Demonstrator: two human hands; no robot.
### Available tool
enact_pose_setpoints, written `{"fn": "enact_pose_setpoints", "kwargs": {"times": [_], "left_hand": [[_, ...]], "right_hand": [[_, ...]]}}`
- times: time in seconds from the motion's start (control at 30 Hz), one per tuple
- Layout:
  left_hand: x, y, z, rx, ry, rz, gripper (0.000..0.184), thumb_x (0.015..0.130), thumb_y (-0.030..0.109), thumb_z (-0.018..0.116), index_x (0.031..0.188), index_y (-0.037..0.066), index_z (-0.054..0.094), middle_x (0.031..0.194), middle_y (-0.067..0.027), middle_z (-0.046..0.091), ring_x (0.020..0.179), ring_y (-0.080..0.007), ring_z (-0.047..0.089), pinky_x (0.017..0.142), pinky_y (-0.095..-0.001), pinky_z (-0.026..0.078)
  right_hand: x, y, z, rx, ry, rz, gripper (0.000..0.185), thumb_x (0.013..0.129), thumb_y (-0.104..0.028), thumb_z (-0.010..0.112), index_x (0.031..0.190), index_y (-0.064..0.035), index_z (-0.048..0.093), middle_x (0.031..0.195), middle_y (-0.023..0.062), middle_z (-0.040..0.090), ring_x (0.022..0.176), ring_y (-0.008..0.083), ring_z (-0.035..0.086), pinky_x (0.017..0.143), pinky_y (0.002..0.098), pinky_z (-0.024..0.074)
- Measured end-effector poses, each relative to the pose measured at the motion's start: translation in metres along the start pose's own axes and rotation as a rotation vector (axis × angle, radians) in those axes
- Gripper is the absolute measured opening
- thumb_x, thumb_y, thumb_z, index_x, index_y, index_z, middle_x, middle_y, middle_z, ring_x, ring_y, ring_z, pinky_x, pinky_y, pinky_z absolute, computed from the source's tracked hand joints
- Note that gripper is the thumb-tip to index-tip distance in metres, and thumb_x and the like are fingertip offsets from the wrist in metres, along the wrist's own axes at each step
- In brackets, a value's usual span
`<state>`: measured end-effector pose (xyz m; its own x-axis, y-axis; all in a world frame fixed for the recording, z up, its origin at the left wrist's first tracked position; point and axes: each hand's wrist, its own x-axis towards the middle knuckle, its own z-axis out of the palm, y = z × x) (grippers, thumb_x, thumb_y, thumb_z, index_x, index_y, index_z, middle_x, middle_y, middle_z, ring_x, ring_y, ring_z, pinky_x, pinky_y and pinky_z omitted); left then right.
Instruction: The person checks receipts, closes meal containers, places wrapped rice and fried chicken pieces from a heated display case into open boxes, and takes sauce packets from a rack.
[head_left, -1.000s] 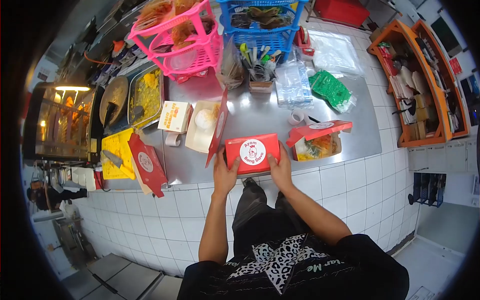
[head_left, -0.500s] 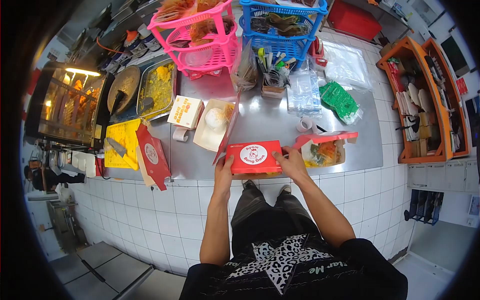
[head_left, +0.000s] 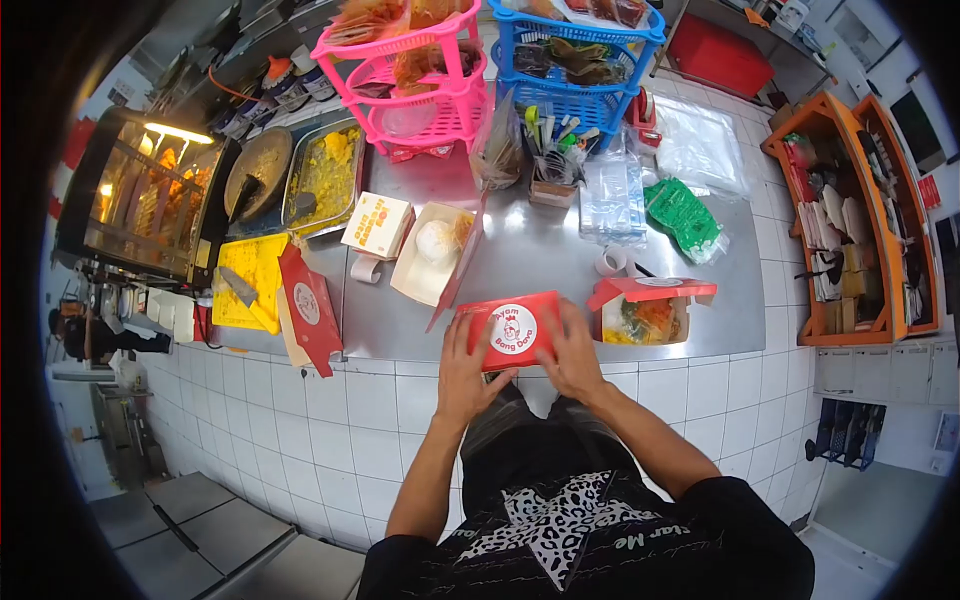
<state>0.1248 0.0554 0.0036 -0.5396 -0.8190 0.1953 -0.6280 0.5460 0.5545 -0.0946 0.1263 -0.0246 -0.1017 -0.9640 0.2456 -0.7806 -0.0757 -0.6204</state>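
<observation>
A closed red box [head_left: 513,330] with a round white label lies at the front edge of the steel table, between my hands. My left hand [head_left: 467,368] rests on its left side, fingers spread over the lid. My right hand [head_left: 573,357] lies over its right side, fingers apart too. Left of it, an open box [head_left: 432,255] holds white rice and some food, its red lid raised. To the right, another open red box [head_left: 645,312] shows rice, greens and fried food. An open red box [head_left: 312,303] sits at the left, its contents hidden.
A yellow board [head_left: 245,285] with a knife, a tray of yellow food [head_left: 325,175] and a lit display case [head_left: 145,200] are left. Pink [head_left: 430,125] and blue racks [head_left: 575,100] stand behind, near plastic bags [head_left: 612,195]. A person [head_left: 100,335] is far left.
The red box has come down flat at the table edge, its lid now closed against it. Both hands have moved from gripping its sides to lying spread on top.
</observation>
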Motion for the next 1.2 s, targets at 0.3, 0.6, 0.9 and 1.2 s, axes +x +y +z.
{"fn": "enact_pose_setpoints", "kwargs": {"times": [0.3,0.6,0.9,1.2], "left_hand": [[0.004,-0.023,-0.004,0.026,-0.276,0.148,0.065,0.092,0.001,0.057,0.154,0.018,0.048,0.167,-0.0202,0.030,0.153,-0.0447,0.030,0.113,-0.0488,0.048],[0.002,-0.036,0.008,-0.045,-0.192,0.205,0.073,0.083,0.000,0.052,0.155,0.009,0.046,0.165,-0.0257,0.032,0.153,-0.0484,0.026,0.123,-0.0535,0.032],[-0.004,-0.040,0.025,-0.036,-0.123,0.192,0.082,0.083,0.027,0.075,0.158,0.013,0.044,0.167,-0.0249,0.029,0.154,-0.0494,0.025,0.124,-0.0568,0.025],[-0.006,-0.020,0.028,0.403,-0.170,0.077,0.074,0.092,0.025,0.071,0.159,0.017,0.042,0.165,-0.0252,0.030,0.149,-0.0442,0.031,0.121,-0.0630,0.023]], "right_hand": [[0.009,0.024,-0.015,-0.158,-0.378,-0.283,0.070,0.091,-0.008,0.061,0.157,-0.0214,0.042,0.167,0.0091,0.033,0.154,0.0403,0.027,0.118,0.0520,0.0424],[0.004,0.020,-0.004,-0.109,-0.256,-0.314,0.064,0.091,-0.007,0.060,0.154,-0.0134,0.046,0.168,0.0093,0.032,0.155,0.0380,0.027,0.095,0.0402,0.0604],[0.011,0.037,-0.009,-0.318,-0.493,-0.374,0.057,0.100,-0.020,0.055,0.155,-0.0096,0.045,0.169,0.0084,0.031,0.159,0.0345,0.020,0.118,0.0477,0.0410],[0.005,-0.002,-0.042,-0.090,-0.123,-0.274,0.047,0.100,-0.030,0.059,0.138,-0.0024,0.061,0.155,0.0195,0.048,0.147,0.0356,0.039,0.122,0.0515,0.0284]]}}
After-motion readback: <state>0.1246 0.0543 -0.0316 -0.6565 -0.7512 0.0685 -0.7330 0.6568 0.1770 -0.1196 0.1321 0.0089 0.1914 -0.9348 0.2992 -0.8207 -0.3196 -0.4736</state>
